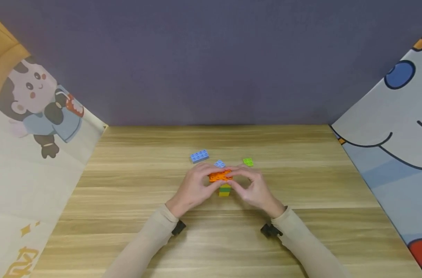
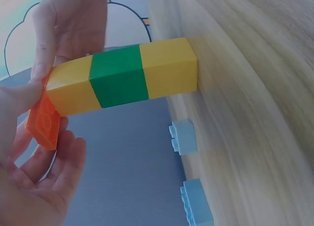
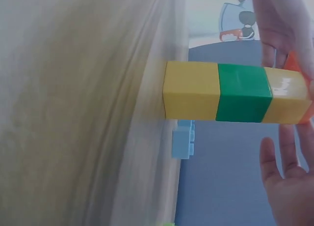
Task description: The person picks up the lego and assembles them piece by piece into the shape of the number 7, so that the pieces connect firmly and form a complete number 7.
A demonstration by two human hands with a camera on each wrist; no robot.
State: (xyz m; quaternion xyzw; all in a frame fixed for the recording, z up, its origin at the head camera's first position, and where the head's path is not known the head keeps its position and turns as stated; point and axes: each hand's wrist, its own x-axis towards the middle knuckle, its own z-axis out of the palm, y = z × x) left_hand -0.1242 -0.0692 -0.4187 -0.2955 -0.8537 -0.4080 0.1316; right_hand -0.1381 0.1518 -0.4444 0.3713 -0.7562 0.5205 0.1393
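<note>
brick stack (image 2: 119, 76): glossy, smooth plastic | orange brick (image 1: 216, 177): plastic | tabletop (image 1: 92, 193): wood-grained | sleeves (image 1: 151, 231): cloth

Two hands (image 1: 194, 186) (image 1: 254, 189), seven toy bricks (image 1: 217, 177), one table (image 1: 224, 239)

Long sleeves, plain pale beige: left sleeve (image 1: 141, 241), right sleeve (image 1: 306, 243), matching, both ending at the wrists. Left black device (image 1: 178, 227) small, blocky, by the cuff; right black device (image 1: 270, 230) similar, more jagged outline. Finer details too small to tell. Left hand (image 1: 196, 186) and right hand (image 1: 255, 189) bare.
</note>
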